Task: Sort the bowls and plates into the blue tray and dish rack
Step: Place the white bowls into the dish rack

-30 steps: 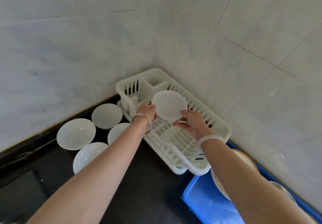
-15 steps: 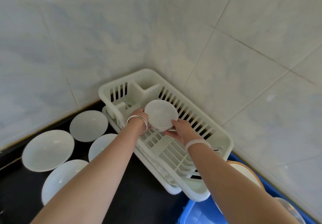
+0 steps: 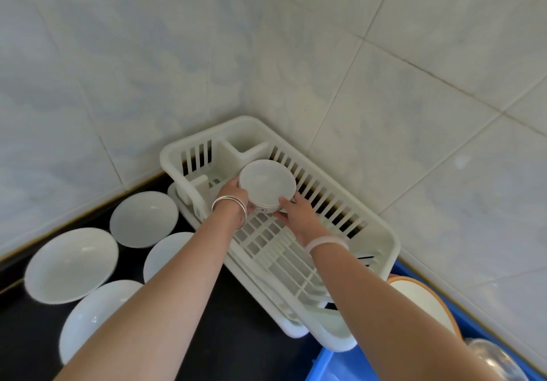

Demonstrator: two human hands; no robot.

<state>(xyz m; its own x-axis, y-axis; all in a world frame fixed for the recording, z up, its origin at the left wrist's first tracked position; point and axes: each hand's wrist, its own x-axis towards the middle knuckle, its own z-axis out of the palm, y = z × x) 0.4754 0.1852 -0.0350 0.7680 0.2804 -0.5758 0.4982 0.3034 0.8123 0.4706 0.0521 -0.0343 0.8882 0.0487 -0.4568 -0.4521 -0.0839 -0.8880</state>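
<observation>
A small white bowl point(image 3: 266, 183) is held between two hands over the far end of the dish rack point(image 3: 381, 234). The left hand point(image 3: 233, 194) is curled against the bowl's left side, and the right hand point(image 3: 296, 217) is cupped round its near right side. Both grips are closed on the bowl. The bowl is kept upright, with its open top seen from above. Whether it touches the rack floor cannot be told. Both bare arms are stretched out straight ahead. Silver bangles point(image 3: 229, 206) are worn on the left wrist, and a pale band point(image 3: 327, 243) is worn on the right wrist.

The white rack is set in the corner, against the tiled wall point(image 3: 118, 55), and it rests on a black counter point(image 3: 236, 336). To the left of the rack, four white plates point(image 3: 71, 265) are laid close together on the counter. At the lower right, just beside the rack, a blue tray point(image 3: 328, 366) is seen. An orange-rimmed plate point(image 3: 423, 300) is kept in it, and a clear glass bowl point(image 3: 497, 360) is seen by the bottom edge.
</observation>
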